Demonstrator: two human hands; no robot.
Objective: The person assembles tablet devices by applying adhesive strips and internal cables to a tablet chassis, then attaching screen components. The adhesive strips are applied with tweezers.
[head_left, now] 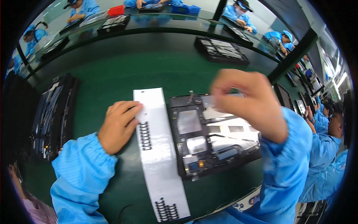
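Observation:
A long white backing strip (153, 164) lies on the green table in front of me, with rows of small black stickers near its middle and its near end. My left hand (120, 125) rests at the strip's left edge, fingertips touching it and fingers laid out. To the right of the strip sits an opened tablet-like device (194, 145) in a black frame, its silvery inner parts and cables exposed. Over its far right part hovers my right hand (248, 97), slightly blurred, its fingers curled in together; whatever they may hold is hidden.
On the left stand stacked black trays (56, 115) with long dark parts. Another black tray (222, 50) of device parts lies at the back right. A raised glass shelf (156, 18) crosses the far side, with a red bin (116, 11) on it. Co-workers in blue sit beyond and at right.

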